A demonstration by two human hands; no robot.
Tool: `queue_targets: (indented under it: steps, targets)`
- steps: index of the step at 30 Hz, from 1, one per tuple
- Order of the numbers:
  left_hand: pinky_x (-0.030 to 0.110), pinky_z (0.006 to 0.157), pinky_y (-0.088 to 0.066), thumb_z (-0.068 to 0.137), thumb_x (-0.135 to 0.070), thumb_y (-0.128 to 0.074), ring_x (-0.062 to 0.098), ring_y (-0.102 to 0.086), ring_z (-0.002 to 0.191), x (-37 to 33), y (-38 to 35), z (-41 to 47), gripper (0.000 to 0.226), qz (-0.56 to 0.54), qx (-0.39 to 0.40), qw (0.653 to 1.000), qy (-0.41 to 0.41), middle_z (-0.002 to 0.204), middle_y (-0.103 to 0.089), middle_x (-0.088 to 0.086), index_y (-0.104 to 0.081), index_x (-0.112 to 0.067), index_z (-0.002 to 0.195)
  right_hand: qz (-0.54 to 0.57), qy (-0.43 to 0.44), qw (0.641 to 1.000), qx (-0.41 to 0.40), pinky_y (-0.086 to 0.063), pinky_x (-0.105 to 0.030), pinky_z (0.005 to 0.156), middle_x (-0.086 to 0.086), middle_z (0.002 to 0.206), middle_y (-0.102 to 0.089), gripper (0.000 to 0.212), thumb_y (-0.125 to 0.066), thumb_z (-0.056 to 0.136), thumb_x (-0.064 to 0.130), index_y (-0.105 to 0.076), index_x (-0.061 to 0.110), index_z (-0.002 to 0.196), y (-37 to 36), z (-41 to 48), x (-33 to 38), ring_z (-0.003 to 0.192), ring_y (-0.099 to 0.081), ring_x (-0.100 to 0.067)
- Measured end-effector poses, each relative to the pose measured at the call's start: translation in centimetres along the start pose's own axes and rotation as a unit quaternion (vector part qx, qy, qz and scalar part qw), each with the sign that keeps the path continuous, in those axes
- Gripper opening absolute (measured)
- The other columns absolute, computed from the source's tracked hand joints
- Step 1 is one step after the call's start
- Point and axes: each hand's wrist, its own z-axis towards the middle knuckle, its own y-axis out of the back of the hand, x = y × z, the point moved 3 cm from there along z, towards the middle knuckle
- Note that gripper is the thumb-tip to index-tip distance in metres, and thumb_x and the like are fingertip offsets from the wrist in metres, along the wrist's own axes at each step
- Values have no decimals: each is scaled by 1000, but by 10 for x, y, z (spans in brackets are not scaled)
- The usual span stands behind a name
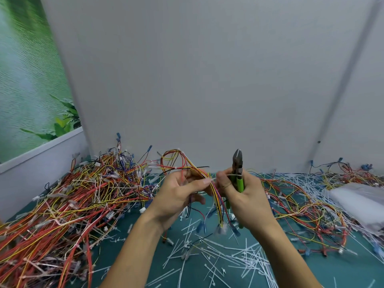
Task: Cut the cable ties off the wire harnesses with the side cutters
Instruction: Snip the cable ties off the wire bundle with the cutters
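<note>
One red-and-yellow wire harness (216, 194) hung gripped in the left hand (178, 196); the right hand (247, 198) clutched green-handled steel side cutters (238, 163) and pinched a white plastic cable tie (233, 175), apparently cut; next, pulling it free.

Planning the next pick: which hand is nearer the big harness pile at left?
Left. The left hand, gripping the held harness, is just right of the harness pile; the right hand, gripping the side cutters, is farther right.
</note>
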Motion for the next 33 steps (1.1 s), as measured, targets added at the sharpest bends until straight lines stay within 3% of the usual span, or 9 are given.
queue_targets:
  steps: [4, 8, 12, 16, 22, 25, 30, 33]
  targets:
    - [22, 57, -44, 85, -13, -73, 15, -61, 72, 5, -11, 0, 15, -59, 39, 997, 21, 92, -69, 9, -70, -6, 98, 31, -23, 999, 0, -45, -8, 60, 14, 65, -70, 19, -64, 99, 28, -70, 16, 85, 1, 0, -2, 60, -63, 3]
    - [25, 63, -47, 82, -10, -74, 14, -60, 69, 8, -16, 0, 11, -83, 32, 996, 19, 91, -67, 7, -73, -14, 93, 34, -18, 999, 7, -45, -7, 60, 18, 63, -68, 19, -63, 100, 25, -69, 23, 82, 2, 1, 0, 59, -62, 4]
    - [22, 61, -48, 83, -8, -71, 11, -57, 64, 9, -21, -1, 16, -109, 45, 993, 23, 86, -67, 1, -75, -24, 84, 44, -18, 999, 8, -47, -11, 61, 10, 66, -72, 21, -65, 98, 29, -70, 27, 78, 3, 0, 4, 61, -65, -1]
    - [23, 55, -48, 87, -6, -68, 11, -54, 60, 11, -22, -1, 14, -153, 59, 986, 37, 84, -64, 1, -65, -17, 96, 73, -16, 997, 19, -51, -14, 62, 4, 67, -74, 20, -64, 95, 31, -72, 28, 77, 2, -1, 8, 62, -69, -6]
    - [23, 58, -47, 93, -5, -64, 11, -53, 64, 13, -24, 0, 14, -178, 100, 979, 16, 90, -61, 1, -64, -18, 97, 94, 1, 995, 17, -48, -9, 60, 12, 64, -70, 20, -63, 93, 31, -71, 29, 74, 5, -1, 12, 60, -65, 2]
    - [23, 62, -48, 93, -5, -63, 10, -54, 67, 14, -25, 0, 16, -155, 98, 983, -1, 93, -60, 1, -60, -17, 102, 83, -9, 996, 11, -50, -12, 61, 10, 66, -70, 22, -64, 98, 24, -69, 23, 76, 7, 1, 7, 62, -65, -2]
    - [26, 65, -47, 91, -5, -65, 13, -57, 75, 13, -17, 1, 38, -61, 60, 996, -40, 94, -63, 3, -61, -14, 128, 29, -6, 1000, 11, -52, -33, 66, -4, 68, -66, 17, -64, 90, 46, -71, 33, 81, 11, 1, 6, 65, -61, -12]
    - [25, 64, -46, 91, -12, -68, 13, -55, 72, 11, -13, 2, 28, 66, 45, 994, -69, 85, -62, 1, -71, -13, 119, 19, 7, 1000, 12, -52, -28, 65, -3, 70, -67, 17, -64, 92, 44, -72, 33, 82, 14, 1, 9, 66, -62, -10]
